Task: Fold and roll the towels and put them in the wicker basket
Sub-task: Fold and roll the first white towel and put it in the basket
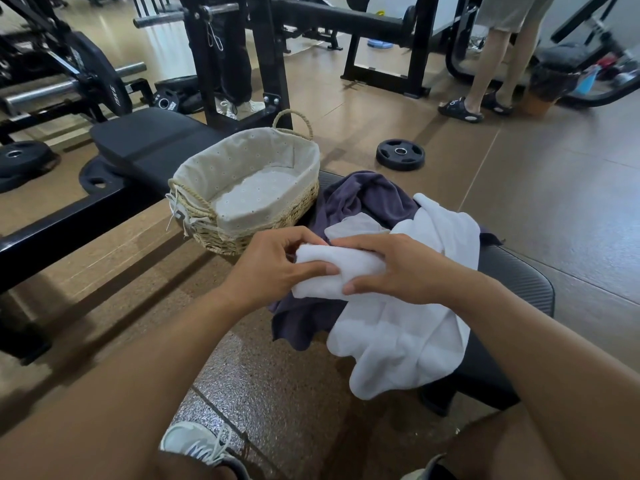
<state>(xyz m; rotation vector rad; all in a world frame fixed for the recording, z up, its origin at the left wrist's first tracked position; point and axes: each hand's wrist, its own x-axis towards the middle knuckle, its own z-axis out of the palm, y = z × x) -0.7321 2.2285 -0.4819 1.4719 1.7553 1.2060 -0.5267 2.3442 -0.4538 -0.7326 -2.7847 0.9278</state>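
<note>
Brown gym floor, black weight machines, loose weight plate.

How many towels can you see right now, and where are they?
3: a rolled white towel held in both hands, a loose white towel on the bench, a purple towel under it. More may be hidden.

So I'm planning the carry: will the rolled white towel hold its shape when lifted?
Probably only while gripped: both hands, left hand and right hand, clamp the rolled white towel. Its loose tail looks floppy and will likely drag.
</note>
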